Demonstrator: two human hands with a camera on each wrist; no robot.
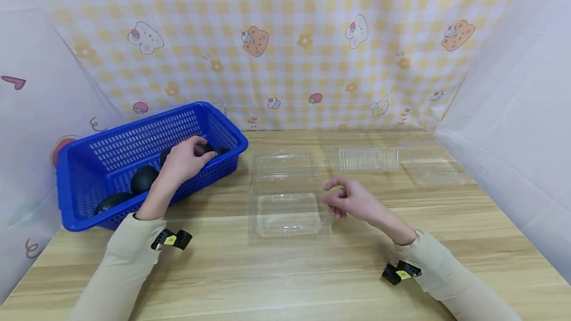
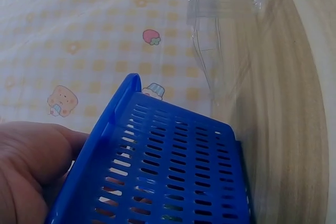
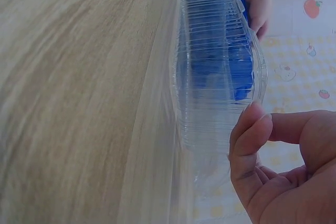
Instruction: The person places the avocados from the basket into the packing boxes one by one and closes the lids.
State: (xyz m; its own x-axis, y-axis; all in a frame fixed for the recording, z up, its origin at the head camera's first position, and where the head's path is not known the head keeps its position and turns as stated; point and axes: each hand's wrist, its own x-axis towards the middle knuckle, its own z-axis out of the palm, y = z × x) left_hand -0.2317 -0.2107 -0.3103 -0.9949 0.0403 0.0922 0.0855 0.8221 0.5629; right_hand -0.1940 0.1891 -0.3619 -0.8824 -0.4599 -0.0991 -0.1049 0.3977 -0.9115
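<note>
Inside the blue basket (image 1: 76,182), toward its right end, my left hand (image 1: 185,158) has its thumb and fingers curled around a dark avocado (image 1: 203,148). Another avocado (image 1: 221,151) lies just right of the thumb. The left wrist view shows part of that hand (image 2: 31,169), with its fingertips hidden behind the basket wall. At the right edge of an open clear plastic clamshell box (image 1: 285,212), my right hand (image 1: 352,202) holds nothing, its fingers loosely bent. In the right wrist view its fingertips (image 3: 254,113) overlap the box's rim.
Further avocados (image 1: 144,179) lie in the left part of the basket. Behind the right hand stands another clear plastic box (image 1: 368,159), with thin clear plastic (image 1: 434,170) beside it. A checked cloth (image 1: 285,78) hangs along the back of the wooden table (image 1: 267,281).
</note>
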